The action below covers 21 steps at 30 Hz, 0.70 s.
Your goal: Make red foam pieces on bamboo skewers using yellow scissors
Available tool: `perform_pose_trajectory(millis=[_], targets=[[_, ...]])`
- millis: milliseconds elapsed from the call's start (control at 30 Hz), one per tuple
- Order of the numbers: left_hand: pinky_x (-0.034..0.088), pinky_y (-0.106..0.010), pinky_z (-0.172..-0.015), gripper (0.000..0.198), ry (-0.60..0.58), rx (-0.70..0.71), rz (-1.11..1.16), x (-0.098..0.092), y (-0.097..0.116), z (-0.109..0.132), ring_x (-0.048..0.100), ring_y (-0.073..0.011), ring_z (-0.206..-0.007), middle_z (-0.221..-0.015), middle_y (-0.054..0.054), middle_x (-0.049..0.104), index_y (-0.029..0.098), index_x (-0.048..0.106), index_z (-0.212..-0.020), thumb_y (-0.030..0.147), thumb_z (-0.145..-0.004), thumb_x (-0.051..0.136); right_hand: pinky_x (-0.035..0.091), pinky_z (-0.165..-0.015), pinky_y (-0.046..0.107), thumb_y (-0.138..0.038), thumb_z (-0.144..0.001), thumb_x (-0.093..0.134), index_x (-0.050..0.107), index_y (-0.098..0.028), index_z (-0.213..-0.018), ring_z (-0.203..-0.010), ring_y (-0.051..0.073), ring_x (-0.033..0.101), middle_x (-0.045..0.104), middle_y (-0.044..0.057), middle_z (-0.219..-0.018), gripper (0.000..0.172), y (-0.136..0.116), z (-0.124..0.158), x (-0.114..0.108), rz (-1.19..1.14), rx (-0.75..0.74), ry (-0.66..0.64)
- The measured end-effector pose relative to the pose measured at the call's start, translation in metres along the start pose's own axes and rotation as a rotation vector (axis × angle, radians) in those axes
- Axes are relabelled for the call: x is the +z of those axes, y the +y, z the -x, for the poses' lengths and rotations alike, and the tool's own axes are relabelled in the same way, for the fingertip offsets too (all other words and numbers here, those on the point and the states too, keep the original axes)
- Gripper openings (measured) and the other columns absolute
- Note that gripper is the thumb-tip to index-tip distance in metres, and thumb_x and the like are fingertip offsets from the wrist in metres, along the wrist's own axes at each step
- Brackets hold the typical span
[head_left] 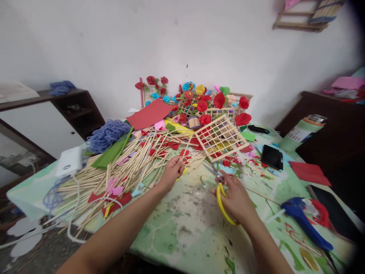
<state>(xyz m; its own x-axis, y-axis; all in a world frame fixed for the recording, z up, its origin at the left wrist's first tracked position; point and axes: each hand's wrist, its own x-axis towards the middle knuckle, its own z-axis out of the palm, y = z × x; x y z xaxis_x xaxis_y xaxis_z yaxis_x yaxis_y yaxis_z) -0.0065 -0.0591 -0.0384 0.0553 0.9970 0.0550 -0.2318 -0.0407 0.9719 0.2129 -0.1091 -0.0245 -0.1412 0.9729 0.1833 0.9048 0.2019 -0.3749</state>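
My left hand [172, 172] is closed in a pinch on a thin wooden stick [187, 147], which points up and away from the fingers. My right hand [236, 195] grips a pair of scissors [220, 203] by its yellow handles, blades directed toward the far left. Just beyond the blades lies a lattice panel of wooden sticks [221, 137], tilted on the pile and apart from my left hand. Left of my left hand spreads a large heap of loose sticks [134, 163] mixed with coloured paper scraps.
Paper flowers [219, 100] and more lattices stand against the wall. Blue yarn [107, 135], red paper [154, 113] and a white device [69, 161] with a cable lie left and back. A blue glue gun [306, 220], phone [272, 156] and green bottle [300, 133] occupy the right.
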Motion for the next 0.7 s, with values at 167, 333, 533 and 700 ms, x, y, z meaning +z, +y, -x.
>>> perform_pose_trajectory(millis=[167, 333, 533, 700], targets=[[0.017, -0.016, -0.039, 0.028, -0.130, -0.032, 0.010, 0.000, 0.001, 0.004, 0.028, -0.0029, -0.038, -0.051, 0.006, 0.039, 0.013, 0.052, -0.085, 0.040, -0.081, 0.045, 0.039, -0.079, 0.038, -0.036, -0.073, 0.051, 0.046, -0.013, -0.124, -0.095, 0.029, 0.053, 0.059, 0.016, -0.102, 0.057, 0.047, -0.012, 0.000, 0.216, 0.136, 0.090], [0.032, -0.020, -0.049, 0.027, -0.212, 0.132, -0.447, 0.003, 0.002, 0.010, 0.041, -0.0078, -0.048, -0.055, 0.002, 0.047, 0.014, 0.055, -0.082, 0.036, -0.084, 0.039, 0.037, -0.083, 0.043, -0.040, -0.075, 0.050, 0.052, -0.009, -0.117, -0.096, 0.031, 0.051, 0.059, 0.018, -0.100, 0.053, 0.036, -0.010, -0.006, 0.303, 0.124, 0.252], [0.041, -0.028, -0.071, 0.032, -0.331, 0.448, -1.185, 0.006, -0.002, 0.018, 0.057, -0.0172, -0.078, -0.085, -0.008, 0.063, 0.018, 0.059, -0.090, 0.033, -0.089, 0.030, 0.029, -0.092, 0.039, -0.025, -0.086, 0.043, 0.054, -0.017, -0.112, -0.109, 0.025, 0.044, 0.056, 0.012, -0.113, 0.030, -0.030, -0.013, 0.002, 0.263, -0.367, 0.329], [0.042, -0.028, -0.071, 0.031, -0.346, 0.505, -1.356, 0.004, -0.009, 0.017, 0.059, -0.0179, -0.077, -0.082, -0.008, 0.063, 0.018, 0.058, -0.090, 0.030, -0.089, 0.029, 0.031, -0.073, 0.030, -0.021, -0.087, 0.042, 0.062, -0.018, -0.087, -0.080, 0.019, 0.050, 0.060, 0.006, -0.074, 0.020, -0.043, -0.027, 0.018, 0.312, -0.456, 0.108]])
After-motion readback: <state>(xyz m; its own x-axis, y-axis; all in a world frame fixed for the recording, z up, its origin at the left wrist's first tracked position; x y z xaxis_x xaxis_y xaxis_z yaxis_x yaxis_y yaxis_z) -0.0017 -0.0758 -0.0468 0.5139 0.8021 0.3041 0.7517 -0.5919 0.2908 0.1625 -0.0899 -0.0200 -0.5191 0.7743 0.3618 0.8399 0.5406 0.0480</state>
